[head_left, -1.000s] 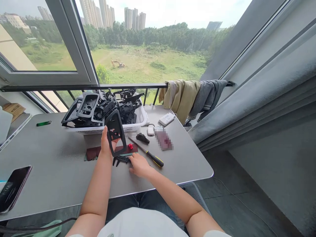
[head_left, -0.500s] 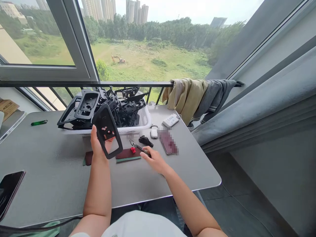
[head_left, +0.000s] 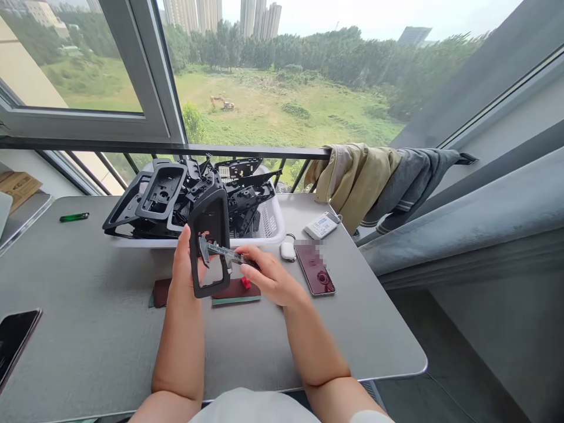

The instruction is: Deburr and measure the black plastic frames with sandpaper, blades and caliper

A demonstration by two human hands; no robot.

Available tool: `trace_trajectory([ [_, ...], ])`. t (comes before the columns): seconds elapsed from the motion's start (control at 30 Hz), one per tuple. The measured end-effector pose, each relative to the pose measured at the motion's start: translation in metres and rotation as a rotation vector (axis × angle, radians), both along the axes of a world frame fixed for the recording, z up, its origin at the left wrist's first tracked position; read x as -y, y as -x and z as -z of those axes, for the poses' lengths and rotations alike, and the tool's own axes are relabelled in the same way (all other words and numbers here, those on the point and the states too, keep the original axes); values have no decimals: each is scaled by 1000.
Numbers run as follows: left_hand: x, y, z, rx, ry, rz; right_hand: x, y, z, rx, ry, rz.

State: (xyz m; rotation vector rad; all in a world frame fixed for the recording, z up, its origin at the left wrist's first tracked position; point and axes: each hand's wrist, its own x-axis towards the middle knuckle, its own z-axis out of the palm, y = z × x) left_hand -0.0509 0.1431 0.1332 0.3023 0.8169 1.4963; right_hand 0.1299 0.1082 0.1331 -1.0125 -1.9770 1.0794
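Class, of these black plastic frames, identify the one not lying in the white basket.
The frame held up in the left hand, a caliper against it; the others lie piled in the basket.

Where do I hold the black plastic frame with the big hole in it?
Take the bottom end of the black plastic frame, coming from below, with your fingers on both sides of the bar. The frame is a thin ring around a big window, and the caliper crosses that window higher up, so the bottom bar is free.
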Motion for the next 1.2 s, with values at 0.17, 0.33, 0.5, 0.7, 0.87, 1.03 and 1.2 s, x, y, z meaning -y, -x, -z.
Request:
trace_trajectory([
  [0.17,0,2,5,-11,53,-41,-8,-7,1,79,-16,-33],
  [0.33,3,5,15,-69,-22,-29,-12,-9,1,161,-10,19],
  [0.5,5,5,14,-80,-18,40,-11,-8,-2,169,-16,42],
  [0.7,6,8,10,-94,16,21,-9,-16,-2,134,-29,-62],
  [0.87,7,11,8,-117,-50,70,-8,-23,-1,142,-45,-52],
  [1.03,9,11,4,-144,-48,48,-3,-24,-9,244,-84,64],
  [1.2,13,9,0,-168,-41,85,0,-25,-12,257,-117,51],
])
